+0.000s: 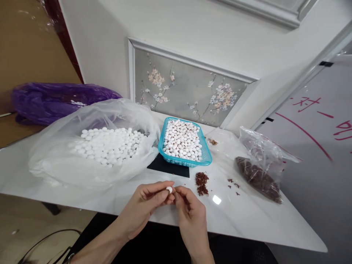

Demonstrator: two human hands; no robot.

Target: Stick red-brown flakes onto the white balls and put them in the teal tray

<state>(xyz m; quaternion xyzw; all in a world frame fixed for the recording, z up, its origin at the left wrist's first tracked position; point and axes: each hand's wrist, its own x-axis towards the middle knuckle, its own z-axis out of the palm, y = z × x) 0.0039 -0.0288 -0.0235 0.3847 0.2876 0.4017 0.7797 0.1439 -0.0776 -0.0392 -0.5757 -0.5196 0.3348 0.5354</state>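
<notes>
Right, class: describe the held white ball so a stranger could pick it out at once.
Find the white table; at its near edge the left hand and right hand meet. Pinched in the left is one small white ball, while its lookalikes lie heaped in the turquoise basket and translucent bag.

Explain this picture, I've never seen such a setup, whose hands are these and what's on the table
No machine here: this is one person working bare-handed, seen from a head-worn camera looking forward and down. The left hand pinches a small white ball; the right hand is close beside it, any grip too small to tell. On the white table are a translucent bag and turquoise basket, both holding white balls, plus a reddish-brown pile and a clear bag with dark brown contents.
</notes>
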